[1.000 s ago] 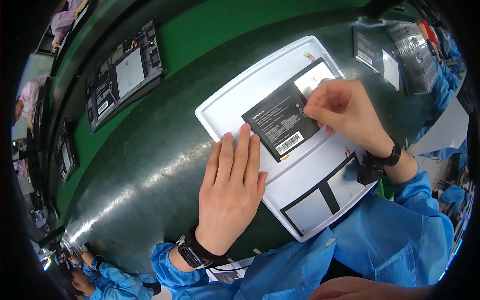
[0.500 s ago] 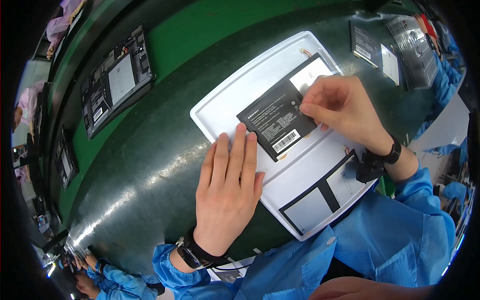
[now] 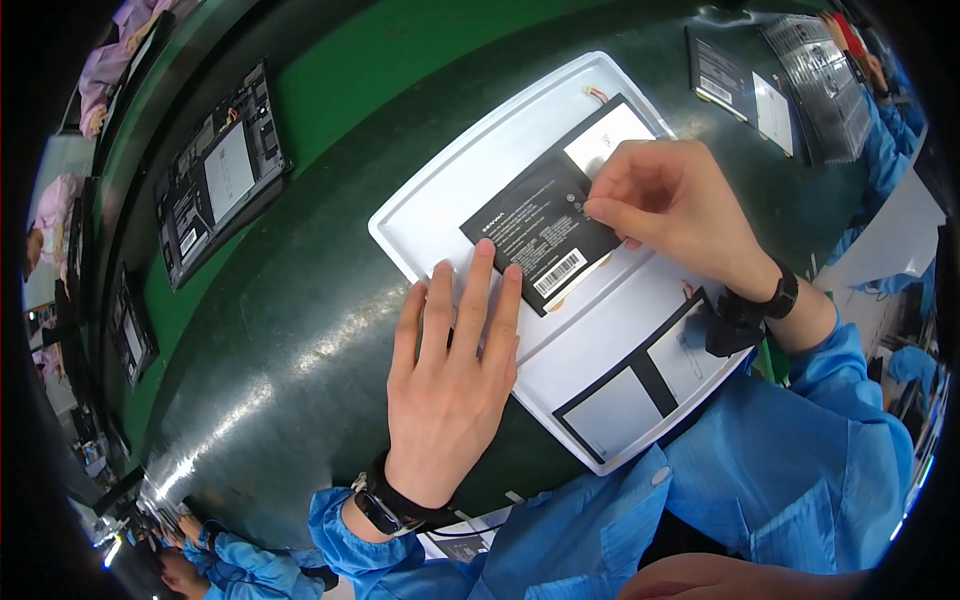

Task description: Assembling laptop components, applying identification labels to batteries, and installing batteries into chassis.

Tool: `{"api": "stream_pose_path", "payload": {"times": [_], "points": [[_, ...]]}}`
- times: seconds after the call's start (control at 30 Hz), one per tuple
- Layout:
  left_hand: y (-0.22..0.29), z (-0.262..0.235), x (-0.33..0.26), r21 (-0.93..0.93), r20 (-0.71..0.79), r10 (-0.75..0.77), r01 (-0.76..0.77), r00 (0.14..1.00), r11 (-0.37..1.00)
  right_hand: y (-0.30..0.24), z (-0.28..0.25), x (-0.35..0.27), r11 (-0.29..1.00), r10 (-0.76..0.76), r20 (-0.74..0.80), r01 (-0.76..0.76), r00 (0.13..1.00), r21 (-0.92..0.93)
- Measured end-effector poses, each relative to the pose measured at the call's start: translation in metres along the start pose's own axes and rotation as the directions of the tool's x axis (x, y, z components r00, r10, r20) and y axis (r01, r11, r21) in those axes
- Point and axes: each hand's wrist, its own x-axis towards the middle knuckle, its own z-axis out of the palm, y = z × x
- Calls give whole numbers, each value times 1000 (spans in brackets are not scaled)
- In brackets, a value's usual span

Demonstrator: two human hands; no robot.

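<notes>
A flat black battery pack with a printed label, a barcode and a white panel lies slanted in a white tray. My left hand lies palm down with its fingers spread, one fingertip on the battery's near-left corner and others on the tray. Over the battery's right part is my right hand, thumb and fingertips pinched together at the label; whatever they hold is too small to make out. A second battery, black-framed with pale panels, lies in the tray's near section.
Short coloured wires show at the tray's far end. On a green strip to the left rests an opened device with a battery inside, and another device. At the far right are another battery and clear plastic trays. Co-workers sit around.
The tray and batteries appear slightly farther up and left in view, as does most of the scene. My left fingers have spread a little wider; the right hand keeps its pinch.
</notes>
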Motion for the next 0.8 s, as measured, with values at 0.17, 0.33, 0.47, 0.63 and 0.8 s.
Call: {"api": "stream_pose_path", "payload": {"times": [0.17, 0.33, 0.47, 0.63, 0.8], "points": [[-1, -1, 6, 14, -25, 37, -36, 999, 999, 1, -2, 2, 1000, -6, -4, 6, 1000, -9], [-1, 3, 4, 2, -89, 179, -180, 980, 984, -3, -4, 3, 999, -32, 3, 32, 999, -40], [2, 3, 7, -29, -102, 196, -200, 975, 979, 0, -6, 4, 962, -195, -47, 181, 980, -206], [3, 1, 7, -33, -98, 192, -196, 976, 980, -9, -5, -3, 689, -499, -8, 391, 866, -609], [2, 1, 7, -29, -94, 202, -206, 975, 978, -29, -6, -22, 505, -489, 107, 381, 866, -774]]}}
